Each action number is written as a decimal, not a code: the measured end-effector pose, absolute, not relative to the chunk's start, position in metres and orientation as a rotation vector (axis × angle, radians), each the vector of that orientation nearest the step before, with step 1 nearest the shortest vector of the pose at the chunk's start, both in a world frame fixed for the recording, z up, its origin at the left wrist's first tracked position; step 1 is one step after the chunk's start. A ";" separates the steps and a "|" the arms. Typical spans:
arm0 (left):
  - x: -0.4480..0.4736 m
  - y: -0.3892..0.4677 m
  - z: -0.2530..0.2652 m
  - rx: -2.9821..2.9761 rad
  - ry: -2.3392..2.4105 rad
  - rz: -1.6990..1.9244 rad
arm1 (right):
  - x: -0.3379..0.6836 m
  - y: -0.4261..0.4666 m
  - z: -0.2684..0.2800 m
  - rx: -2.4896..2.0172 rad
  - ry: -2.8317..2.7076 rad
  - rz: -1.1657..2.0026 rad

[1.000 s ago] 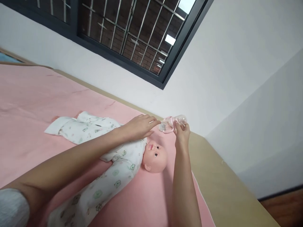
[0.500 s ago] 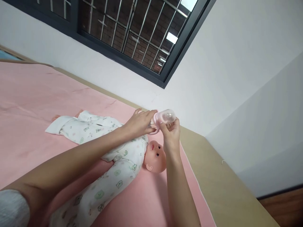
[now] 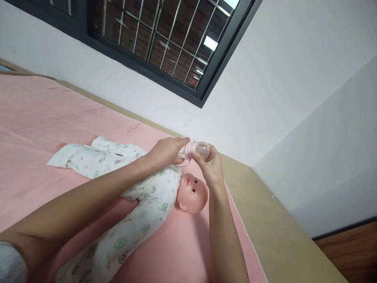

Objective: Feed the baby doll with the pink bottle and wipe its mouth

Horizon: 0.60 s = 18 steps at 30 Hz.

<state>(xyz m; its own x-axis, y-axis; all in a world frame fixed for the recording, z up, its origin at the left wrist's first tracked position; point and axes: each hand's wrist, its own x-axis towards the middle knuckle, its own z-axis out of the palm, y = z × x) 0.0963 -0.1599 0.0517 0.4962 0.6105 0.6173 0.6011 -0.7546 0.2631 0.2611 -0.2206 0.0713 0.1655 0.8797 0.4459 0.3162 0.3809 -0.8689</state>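
Note:
A baby bottle with a pink collar and handle is held sideways over the doll's chest and head. My left hand is closed around its body end, which the fingers mostly hide. At the other end, my right hand grips the clear domed cap between thumb and fingers. The cap sits against the pink collar. Below my hands lies a baby doll on its back, dressed in a white sleepsuit printed with small green animals.
A pink sheet lies under the doll on a tan board surface. The white wall rises behind, with a dark-framed barred window. Brown wood shows at the lower right.
Both hands and the bottle have shifted slightly left in view. The right fingers have come a bit further round the cap. The doll lies as before.

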 end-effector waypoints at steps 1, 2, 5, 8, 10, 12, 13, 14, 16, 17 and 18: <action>0.096 -0.159 0.051 2.700 1.092 1.129 | 0.262 -0.220 0.071 -1.165 -1.406 0.580; 0.095 -0.159 0.051 2.696 1.090 1.133 | 0.262 -0.220 0.071 -1.159 -1.411 0.587; 0.095 -0.156 0.051 2.692 1.081 1.141 | 0.264 -0.219 0.070 -1.142 -1.422 0.600; 0.094 -0.156 0.052 2.678 1.083 1.123 | 0.265 -0.218 0.069 -1.129 -1.433 0.603; 0.094 -0.158 0.055 2.669 1.092 1.094 | 0.266 -0.218 0.068 -1.129 -1.446 0.594; 0.093 -0.161 0.058 2.663 1.107 1.064 | 0.267 -0.218 0.067 -1.139 -1.459 0.575; 0.093 -0.163 0.059 2.659 1.112 1.053 | 0.268 -0.218 0.067 -1.146 -1.465 0.567; 0.092 -0.164 0.060 2.654 1.113 1.049 | 0.268 -0.218 0.067 -1.151 -1.473 0.561; 0.092 -0.166 0.062 2.644 1.100 1.057 | 0.269 -0.218 0.067 -1.149 -1.485 0.557; 0.092 -0.166 0.062 2.641 1.088 1.067 | 0.268 -0.219 0.067 -1.146 -1.488 0.554; 0.092 -0.166 0.062 2.641 1.076 1.079 | 0.268 -0.219 0.068 -1.144 -1.490 0.550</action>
<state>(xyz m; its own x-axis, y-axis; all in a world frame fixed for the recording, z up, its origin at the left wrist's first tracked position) 0.0915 -0.1660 0.0617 0.5017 0.6428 0.5789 0.5772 -0.7472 0.3295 0.2682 -0.2191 0.0676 0.0934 0.8727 0.4793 0.3523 0.4213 -0.8357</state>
